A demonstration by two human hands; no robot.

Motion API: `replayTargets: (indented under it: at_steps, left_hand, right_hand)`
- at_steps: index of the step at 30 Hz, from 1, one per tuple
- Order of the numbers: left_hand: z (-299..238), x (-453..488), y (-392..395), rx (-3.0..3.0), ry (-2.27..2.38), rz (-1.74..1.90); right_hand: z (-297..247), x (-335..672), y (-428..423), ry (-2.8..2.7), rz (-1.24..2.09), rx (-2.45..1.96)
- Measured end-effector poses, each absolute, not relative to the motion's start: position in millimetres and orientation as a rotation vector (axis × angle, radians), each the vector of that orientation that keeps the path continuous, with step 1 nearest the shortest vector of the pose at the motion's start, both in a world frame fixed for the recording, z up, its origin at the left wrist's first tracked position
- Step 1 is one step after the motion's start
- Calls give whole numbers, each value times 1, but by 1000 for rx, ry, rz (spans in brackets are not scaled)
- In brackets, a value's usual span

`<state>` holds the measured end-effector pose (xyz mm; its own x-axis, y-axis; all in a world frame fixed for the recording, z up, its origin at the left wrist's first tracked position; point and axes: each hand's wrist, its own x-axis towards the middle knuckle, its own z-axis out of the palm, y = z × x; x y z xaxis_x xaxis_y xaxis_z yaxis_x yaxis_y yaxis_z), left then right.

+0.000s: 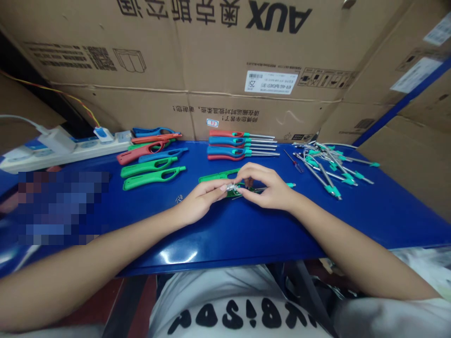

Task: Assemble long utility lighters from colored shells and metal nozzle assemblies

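Observation:
In front of me my left hand (pixel 199 201) pinches a small silver part (pixel 230 187) between thumb and fingers. My right hand (pixel 269 188) has its thumb and index finger closed at the other end of that part, where thin wires seem to show. Beneath and behind the fingers lies a green lighter handle shell (pixel 216 177), partly covered by my hands. A metal rod with a teal tip (pixel 291 185) sticks out past my right hand. Several tiny screws (pixel 179 199) lie on the table beside my left hand.
The blue table (pixel 225 239) holds lighter handle shells (pixel 153 178) at left, finished-looking lighters (pixel 243 145) at the back, and a pile of metal rods with teal ends (pixel 331 164) at right. A small screwdriver (pixel 294 162), power strip (pixel 70 152) and cardboard (pixel 211 61) stand near.

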<state>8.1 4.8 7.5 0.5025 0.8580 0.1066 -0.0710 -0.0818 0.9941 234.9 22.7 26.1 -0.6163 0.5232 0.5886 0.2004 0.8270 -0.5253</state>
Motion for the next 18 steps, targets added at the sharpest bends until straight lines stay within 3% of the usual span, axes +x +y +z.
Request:
replayTargets:
  at_steps: [18]
  left_hand:
    - [10,10,5,1346,761,845]
  right_hand:
    - [20,231,23,-2204,574,-567]
